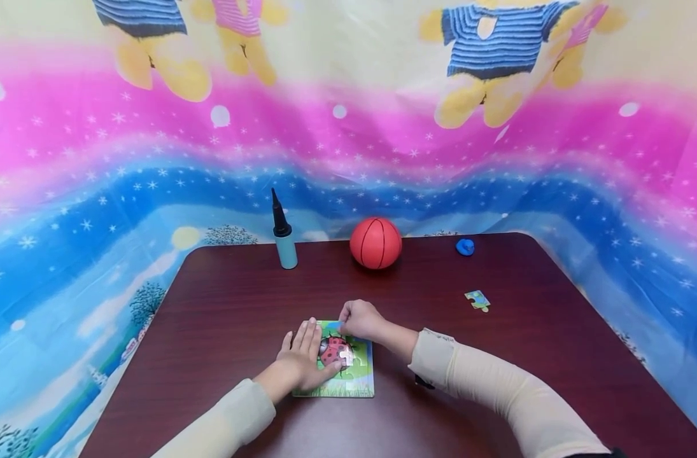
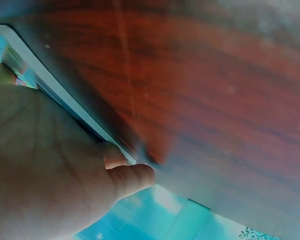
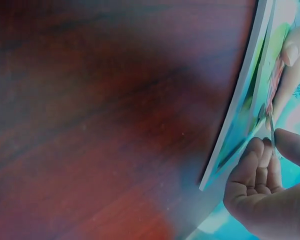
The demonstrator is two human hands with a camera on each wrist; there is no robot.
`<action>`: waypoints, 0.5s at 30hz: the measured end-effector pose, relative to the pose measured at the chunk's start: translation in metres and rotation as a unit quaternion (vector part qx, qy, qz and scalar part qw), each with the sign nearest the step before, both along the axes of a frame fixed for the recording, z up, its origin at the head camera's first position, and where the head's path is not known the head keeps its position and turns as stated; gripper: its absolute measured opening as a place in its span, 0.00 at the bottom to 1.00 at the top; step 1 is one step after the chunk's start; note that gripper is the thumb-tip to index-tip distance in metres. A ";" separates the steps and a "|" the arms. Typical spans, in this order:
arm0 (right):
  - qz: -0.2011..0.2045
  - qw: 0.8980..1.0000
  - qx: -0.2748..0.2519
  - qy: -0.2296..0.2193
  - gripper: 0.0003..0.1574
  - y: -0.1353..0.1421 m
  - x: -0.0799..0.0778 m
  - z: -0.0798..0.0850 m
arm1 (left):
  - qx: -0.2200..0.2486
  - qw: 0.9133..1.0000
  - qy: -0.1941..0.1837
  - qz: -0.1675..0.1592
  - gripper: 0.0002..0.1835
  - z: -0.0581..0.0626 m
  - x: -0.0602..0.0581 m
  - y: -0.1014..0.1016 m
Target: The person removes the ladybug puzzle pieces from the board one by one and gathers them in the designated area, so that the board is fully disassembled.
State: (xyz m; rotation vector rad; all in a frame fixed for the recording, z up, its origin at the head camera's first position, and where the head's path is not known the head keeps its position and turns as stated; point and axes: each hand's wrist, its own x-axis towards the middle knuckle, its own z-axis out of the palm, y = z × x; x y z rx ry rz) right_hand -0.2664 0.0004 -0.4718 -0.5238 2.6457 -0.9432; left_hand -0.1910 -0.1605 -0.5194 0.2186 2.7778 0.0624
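A ladybug jigsaw puzzle (image 1: 361, 385) lies flat on the dark table, its board showing green grass along the near edge. My left hand (image 1: 301, 364) rests over the puzzle's left side with straight fingers, thumb spread across the ladybug. At the far edge of the board, my right hand (image 1: 361, 319) has its fingers curled. In the right wrist view, its thumb and fingers pinch a thin puzzle piece (image 3: 272, 129), seen edge-on and tilted up beside the board. The left wrist view shows the palm of the left hand (image 2: 50, 165) along the board's pale edge (image 2: 72, 105).
A loose puzzle piece (image 1: 477, 300) lies to the right on the table (image 1: 233, 305). Toward the back stand a teal hand pump (image 1: 287, 252) with a black nozzle, a red ball (image 1: 375, 243) and a small blue object (image 1: 465, 247). A printed curtain (image 1: 348, 152) hangs behind the table.
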 end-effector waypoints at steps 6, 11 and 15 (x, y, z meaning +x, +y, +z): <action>-0.016 0.999 -0.029 -0.006 0.10 0.002 0.003 -0.004 | 0.008 1.000 -0.007 0.000 0.58 0.000 0.000 -0.003; -0.023 0.998 -0.053 -0.014 0.10 0.004 0.003 -0.007 | 0.006 1.000 -0.007 0.003 0.59 0.000 -0.001 -0.004; -0.019 0.997 -0.068 -0.011 0.10 0.006 0.003 -0.009 | -0.003 1.000 -0.012 0.004 0.59 0.001 0.000 -0.004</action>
